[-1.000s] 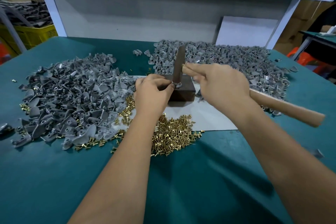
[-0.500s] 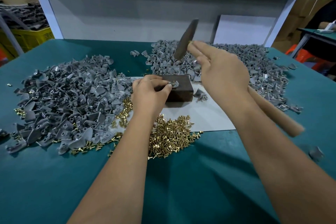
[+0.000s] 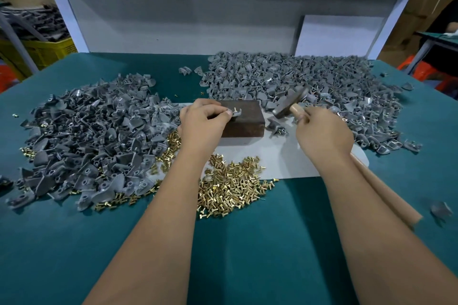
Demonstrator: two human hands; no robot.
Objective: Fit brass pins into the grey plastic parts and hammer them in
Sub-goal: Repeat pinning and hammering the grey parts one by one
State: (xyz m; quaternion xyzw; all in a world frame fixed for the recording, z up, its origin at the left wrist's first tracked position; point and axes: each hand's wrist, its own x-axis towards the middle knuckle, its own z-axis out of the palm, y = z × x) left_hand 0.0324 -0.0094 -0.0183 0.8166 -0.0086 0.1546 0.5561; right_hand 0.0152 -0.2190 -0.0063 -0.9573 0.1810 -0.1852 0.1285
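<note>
Two hands work at a dark block (image 3: 244,116) on the teal tabletop (image 3: 247,242). The left hand (image 3: 202,124) pinches a grey plastic part (image 3: 235,114) on the block's top. The right hand (image 3: 322,131) is clamped round a hammer (image 3: 288,104), whose head hangs just right of the block. Brass pins (image 3: 230,190) lie heaped nearer the person, with grey part piles left (image 3: 86,136) and behind (image 3: 309,79).

Grey plastic part (image 3: 236,114) on dark block (image 3: 244,117), loose brass pins (image 3: 230,188) heaped nearby, blurred hammer (image 3: 288,104) right of block
</note>
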